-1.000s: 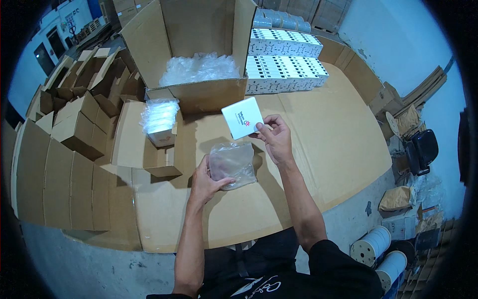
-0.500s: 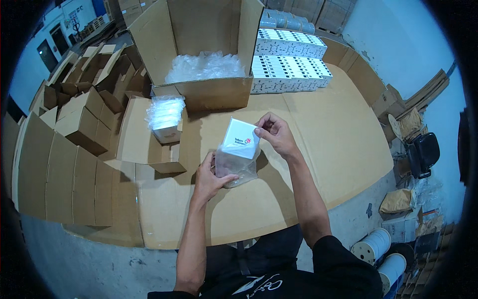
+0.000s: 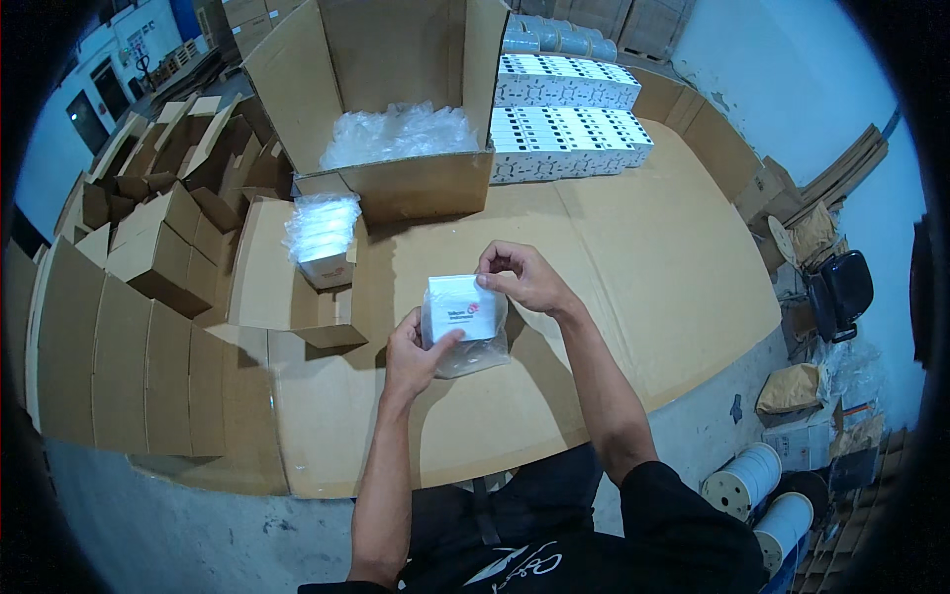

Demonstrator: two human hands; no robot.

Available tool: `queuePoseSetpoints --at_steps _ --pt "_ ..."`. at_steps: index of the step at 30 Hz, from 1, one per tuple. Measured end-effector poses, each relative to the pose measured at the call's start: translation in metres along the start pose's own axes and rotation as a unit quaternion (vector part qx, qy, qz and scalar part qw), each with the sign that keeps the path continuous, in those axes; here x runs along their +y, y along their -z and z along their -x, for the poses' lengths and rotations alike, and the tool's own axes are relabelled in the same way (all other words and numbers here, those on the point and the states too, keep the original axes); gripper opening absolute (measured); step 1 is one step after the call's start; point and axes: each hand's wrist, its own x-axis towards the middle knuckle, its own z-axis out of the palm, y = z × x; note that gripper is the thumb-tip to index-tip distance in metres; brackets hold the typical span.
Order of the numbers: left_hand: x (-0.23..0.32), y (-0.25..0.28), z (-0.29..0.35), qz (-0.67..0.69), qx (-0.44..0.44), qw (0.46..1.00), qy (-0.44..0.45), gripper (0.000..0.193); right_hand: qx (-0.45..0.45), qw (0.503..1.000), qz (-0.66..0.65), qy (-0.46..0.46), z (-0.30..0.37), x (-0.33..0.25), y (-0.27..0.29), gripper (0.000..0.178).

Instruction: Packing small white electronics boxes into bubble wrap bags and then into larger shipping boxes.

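A large open carton (image 3: 396,148) of clear plastic bags sits on the cardboard-covered bench (image 3: 643,267), beside stacked white patterned boxes (image 3: 569,129). Folded brown cartons (image 3: 148,247) crowd the left; white spools (image 3: 742,480) stand on the floor at right.

The small box (image 3: 460,309) between the hands is white with a tiny red-and-dark mark on its face, and the plastic bag (image 3: 475,348) around it is clear with a grey sheen. The work surface (image 3: 633,257) is plain brown cardboard. At the far side, the big open carton (image 3: 416,183) is the same brown, filled with clear, whitish bags (image 3: 396,134). To its right, the stacked boxes (image 3: 569,139) are white with a black pattern of small marks. On the left, the folded cartons (image 3: 148,247) are brown. The person's sleeve (image 3: 683,515) is black.
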Motion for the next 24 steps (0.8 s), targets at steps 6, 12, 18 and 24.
queuePoseSetpoints --at_steps 6,12,18,24 --pt "-0.014 0.001 -0.006 0.018 0.074 0.997 -0.032 0.031 0.175 0.972 -0.145 -0.056 0.033 0.012 -0.043 0.028" --pt "0.001 -0.005 -0.002 0.002 0.065 0.997 -0.035 0.036 0.195 0.963 -0.136 -0.123 0.051 0.026 -0.082 0.032" --pt "-0.012 -0.009 -0.001 -0.019 0.102 0.99 -0.093 0.038 0.298 0.923 -0.217 -0.11 0.05 0.013 -0.104 0.043" --pt "0.0 -0.016 0.007 -0.036 0.131 0.983 -0.124 0.042 0.279 0.93 -0.237 -0.03 0.052 0.005 -0.11 0.05"
